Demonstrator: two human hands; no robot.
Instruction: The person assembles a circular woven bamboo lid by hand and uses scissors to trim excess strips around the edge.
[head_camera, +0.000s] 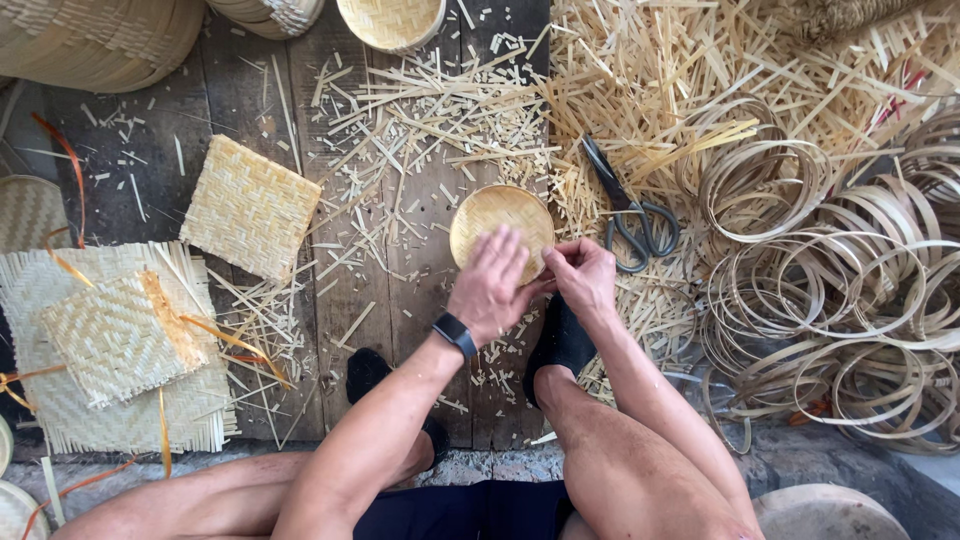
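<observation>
A small round woven bamboo tray (495, 215) rests on the dark wooden floor in front of my knees. My left hand (490, 285), a black band on its wrist, lies flat over the tray's near edge with fingers spread. My right hand (582, 275) pinches the tray's near right rim with fingertips closed on it. Both hands touch each other at the rim. The lower part of the tray is hidden under my left hand.
Black-handled scissors (630, 215) lie just right of the tray among bamboo offcuts (440, 120). Many bamboo hoops (830, 290) pile at right. Square woven mats (250, 205) and a stack of mats (110, 345) lie at left. Finished round baskets (392, 20) stand at the top.
</observation>
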